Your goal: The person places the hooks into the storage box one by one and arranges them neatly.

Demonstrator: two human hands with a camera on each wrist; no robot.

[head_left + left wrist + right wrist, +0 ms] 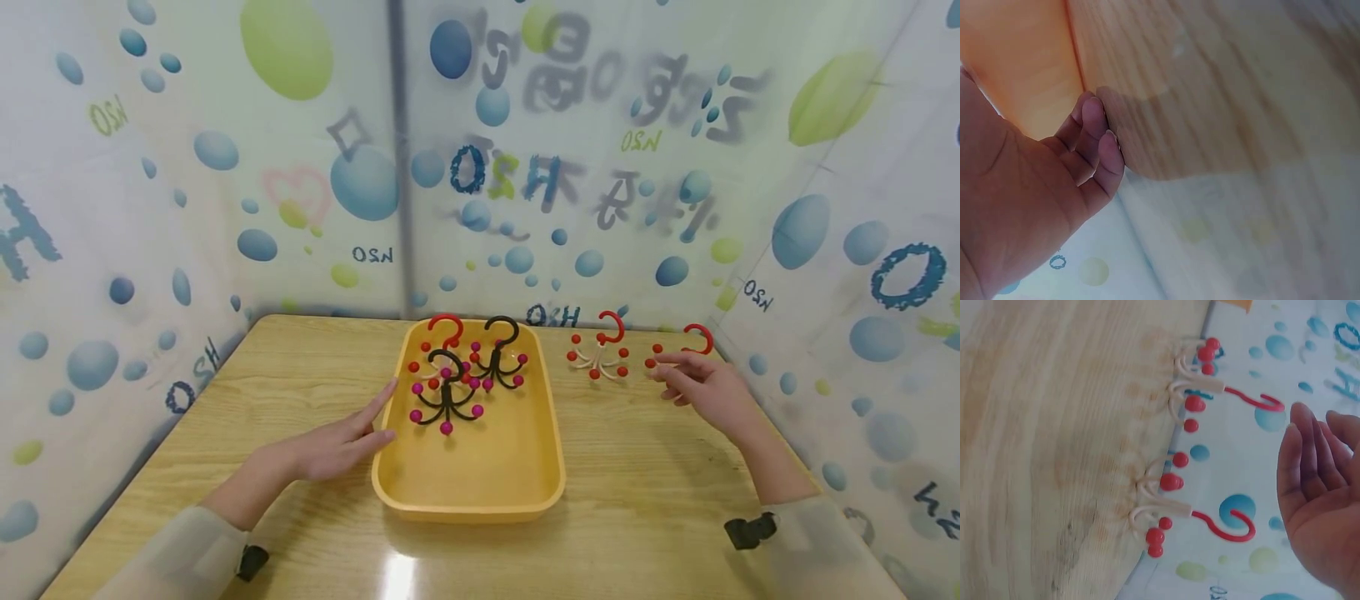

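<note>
My left hand [330, 446] rests against the left rim of a yellow plastic basin [468, 467], index finger stretched along it and thumb near the edge. In the left wrist view the other fingers [1110, 153] are bent, their tips at the wooden table. Inside the basin are two black multi-arm hooks with pink balls, a front one [446, 396] and a rear one [496, 362], plus a white one with a red hook [446, 317]. My right hand [708, 396] hovers, fingers loosely bent and holding nothing, by a white red-hooked hanger [1163, 508]. Another like it [601, 357] stands nearer the basin.
The wooden table [622, 517] carries the basin and hangers. Printed curtains [315, 233] with blue and green spots close in its back and both sides. Dark bands [750, 531] sit at both wrists.
</note>
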